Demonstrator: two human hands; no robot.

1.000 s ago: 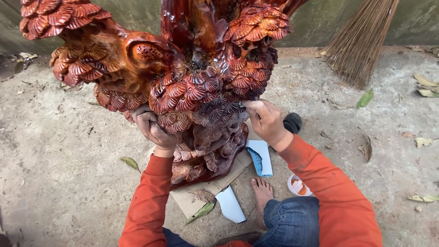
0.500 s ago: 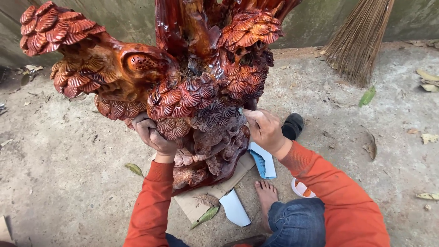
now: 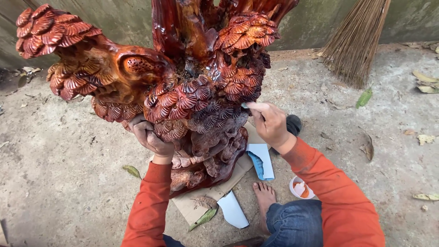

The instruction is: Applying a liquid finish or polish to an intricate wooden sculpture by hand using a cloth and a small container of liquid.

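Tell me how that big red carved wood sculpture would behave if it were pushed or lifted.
The carved wood sculpture looks heavy and rigid: thick solid trunk, too bulky for an easy lift. It may tip, since wide branches overhang a narrower base on the cardboard; the left hand grips it underneath. Its glossy finish probably feels slick, and the thin carved leaf clusters could chip.

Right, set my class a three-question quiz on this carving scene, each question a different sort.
1. True or false: the left hand grips the glossy reddish-brown carved wooden sculpture.
2. The right hand presses against: A the sculpture, B the straw broom, C the small white cup.
3. What flat thing lies under the sculpture's base?

Key: 1 true; 2 A; 3 brown cardboard sheet.
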